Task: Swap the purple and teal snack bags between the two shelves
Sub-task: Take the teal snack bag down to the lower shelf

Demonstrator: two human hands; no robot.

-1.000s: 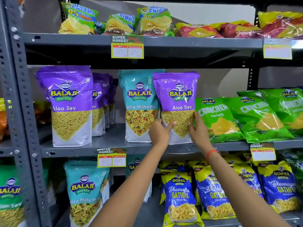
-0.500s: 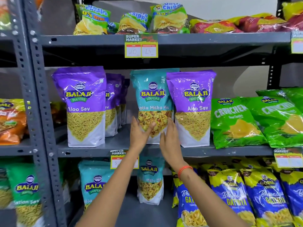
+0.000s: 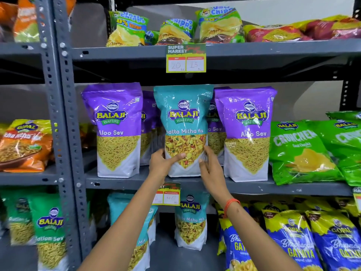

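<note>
A teal Khatta Mitha Mix bag (image 3: 183, 118) stands upright at the front of the middle shelf (image 3: 121, 181). My left hand (image 3: 163, 163) grips its lower left side, thumb across the front. My right hand (image 3: 210, 167) holds its lower right edge. Purple Aloo Sev bags flank it: one on the left (image 3: 115, 130), one on the right (image 3: 247, 132), more behind (image 3: 214, 130). On the lower shelf stand two more teal bags: one in the middle (image 3: 192, 222), and one to its left (image 3: 134, 222) partly hidden by my left arm.
Green Crunchex bags (image 3: 300, 151) lie right of the purple ones. Chips bags (image 3: 218, 24) fill the top shelf. Blue and yellow Gathiya bags (image 3: 293, 239) crowd the lower right. A grey upright post (image 3: 64, 133) divides off the left bay with orange (image 3: 25, 145) and green bags (image 3: 49, 231).
Both hands left the right purple bag, shifted left and took hold of the teal bag, which now stands further forward. The camera has moved closer and panned left.
</note>
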